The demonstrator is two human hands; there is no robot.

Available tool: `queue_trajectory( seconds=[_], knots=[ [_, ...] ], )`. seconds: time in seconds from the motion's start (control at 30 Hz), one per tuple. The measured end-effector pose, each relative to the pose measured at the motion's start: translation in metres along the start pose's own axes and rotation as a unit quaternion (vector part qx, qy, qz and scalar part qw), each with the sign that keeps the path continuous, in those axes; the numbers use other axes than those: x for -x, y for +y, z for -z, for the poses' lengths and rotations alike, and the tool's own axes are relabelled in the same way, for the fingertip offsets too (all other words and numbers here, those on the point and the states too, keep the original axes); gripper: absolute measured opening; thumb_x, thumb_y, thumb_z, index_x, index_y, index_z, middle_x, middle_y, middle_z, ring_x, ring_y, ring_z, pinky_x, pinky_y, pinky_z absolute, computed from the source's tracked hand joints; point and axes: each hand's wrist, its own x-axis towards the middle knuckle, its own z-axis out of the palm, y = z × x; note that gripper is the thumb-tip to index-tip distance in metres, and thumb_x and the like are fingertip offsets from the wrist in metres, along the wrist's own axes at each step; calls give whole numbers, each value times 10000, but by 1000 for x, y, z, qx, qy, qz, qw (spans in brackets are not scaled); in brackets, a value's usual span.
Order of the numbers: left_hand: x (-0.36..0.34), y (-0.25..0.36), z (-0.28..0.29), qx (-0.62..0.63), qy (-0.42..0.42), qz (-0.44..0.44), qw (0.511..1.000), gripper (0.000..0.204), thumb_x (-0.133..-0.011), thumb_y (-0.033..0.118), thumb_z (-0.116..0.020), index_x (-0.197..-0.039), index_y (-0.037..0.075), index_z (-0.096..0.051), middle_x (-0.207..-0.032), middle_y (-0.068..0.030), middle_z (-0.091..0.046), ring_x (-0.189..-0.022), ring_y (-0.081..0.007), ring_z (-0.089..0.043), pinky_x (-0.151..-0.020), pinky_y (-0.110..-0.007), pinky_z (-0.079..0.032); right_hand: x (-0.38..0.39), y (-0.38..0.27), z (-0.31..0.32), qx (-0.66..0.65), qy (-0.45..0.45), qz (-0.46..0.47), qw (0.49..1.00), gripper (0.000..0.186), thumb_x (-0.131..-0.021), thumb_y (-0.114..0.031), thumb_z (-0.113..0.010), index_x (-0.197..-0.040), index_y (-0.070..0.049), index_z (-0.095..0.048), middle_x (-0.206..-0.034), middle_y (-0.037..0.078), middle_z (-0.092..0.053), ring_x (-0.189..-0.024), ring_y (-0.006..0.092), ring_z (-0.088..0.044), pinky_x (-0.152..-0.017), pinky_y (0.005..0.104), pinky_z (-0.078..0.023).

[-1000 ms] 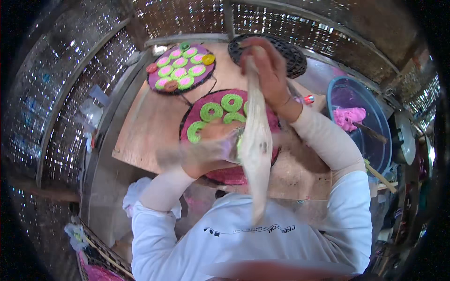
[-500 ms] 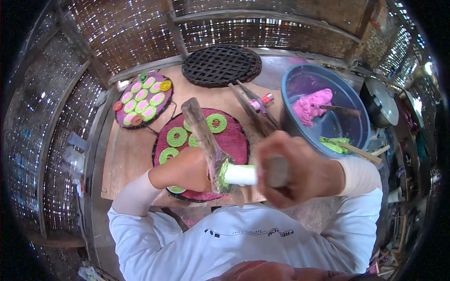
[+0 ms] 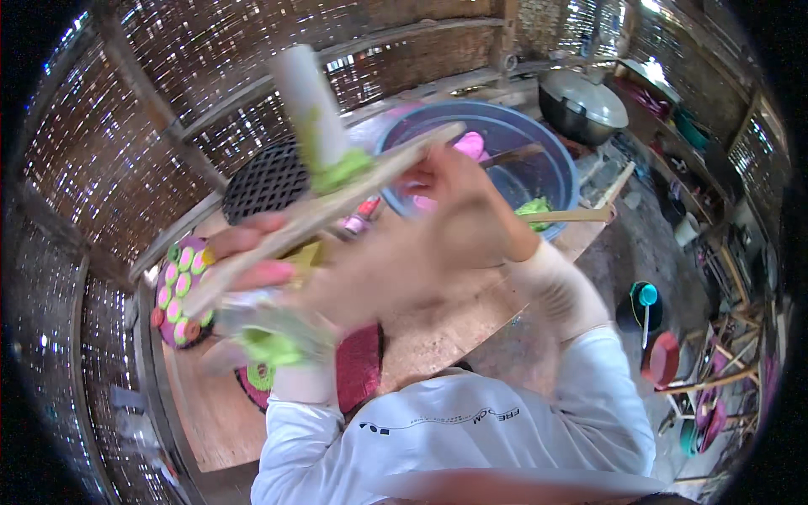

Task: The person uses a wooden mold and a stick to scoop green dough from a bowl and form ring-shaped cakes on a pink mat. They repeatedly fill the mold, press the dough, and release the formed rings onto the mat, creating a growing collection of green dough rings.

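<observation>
A wooden bar (image 3: 370,181) slants up to the right in front of me. From it rises a white cylinder (image 3: 307,101) with green dough (image 3: 343,171) round its lower end. My left hand (image 3: 244,244), closed, has its fingers round the bar's lower left part. My right hand (image 3: 454,189), partly smeared by motion, is closed at the bar's upper right end. A broad tan shape between the hands is too blurred to name. Beside my left cuff is a blurred, see-through piece with more green dough (image 3: 273,345). Behind it, a pink round mat (image 3: 360,366) bears green dough rings, mostly hidden.
A blue basin (image 3: 564,160) at the back holds pink dough (image 3: 471,145) and green dough with wooden sticks. Black woven trays (image 3: 265,181) lie at the back left. A purple tray (image 3: 164,273) carries pink-and-green rings. A lidded pot (image 3: 581,105) stands far right.
My view has swung right. Both hands have lifted and tilted the bar; the white cylinder now points upward. My right hand has gone from the cylinder's end to the bar's end.
</observation>
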Motion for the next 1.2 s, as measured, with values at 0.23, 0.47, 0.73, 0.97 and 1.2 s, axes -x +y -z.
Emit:
queue_trajectory(
  seconds=[0.23,0.47,0.73,0.97,1.2],
  knots=[
    [-19,-7,113,-230,-111,-12,967,487,-704,149,-688,-1120,36,-461,-1017,-178,-547,-901,-266,-596,-777,-365,-526,38,-18,133,852,-136,-166,477,226,-745,-265,-595,-820,-63,-662,-872,167,-647,-841,275,-636,-709,416,-488],
    [-10,-25,123,-336,-200,-15,920,320,-697,96,-695,-990,38,-579,-964,-103,-527,-899,-235,-574,-801,-326,-497,7,-28,145,883,-201,-112,410,155,-745,-163,-541,-745,-93,-679,-735,109,-665,-693,253,-662,-588,365,-508],
    [12,-36,92,-385,-48,123,913,296,-647,-28,-729,-907,61,-618,-934,-71,-540,-796,-207,-600,-728,-311,-513,-41,-1,199,847,-351,-175,358,144,-695,-136,-570,-756,-47,-666,-772,149,-657,-720,289,-658,-599,392,-516],
    [33,-30,189,-538,-91,241,803,218,-782,35,-584,-989,-24,-553,-933,-149,-578,-823,-224,-617,-717,-289,-535,-53,24,192,774,-418,-245,409,184,-637,-106,-586,-774,-4,-653,-781,194,-643,-734,336,-647,-620,418,-519],
    [-1,-35,127,-512,-130,275,803,177,-759,-2,-611,-926,-11,-552,-870,-153,-604,-773,-197,-617,-733,-300,-522,-50,38,171,713,-446,-276,466,172,-624,-95,-571,-747,-1,-645,-748,211,-627,-714,362,-632,-611,423,-506]
  ],
)
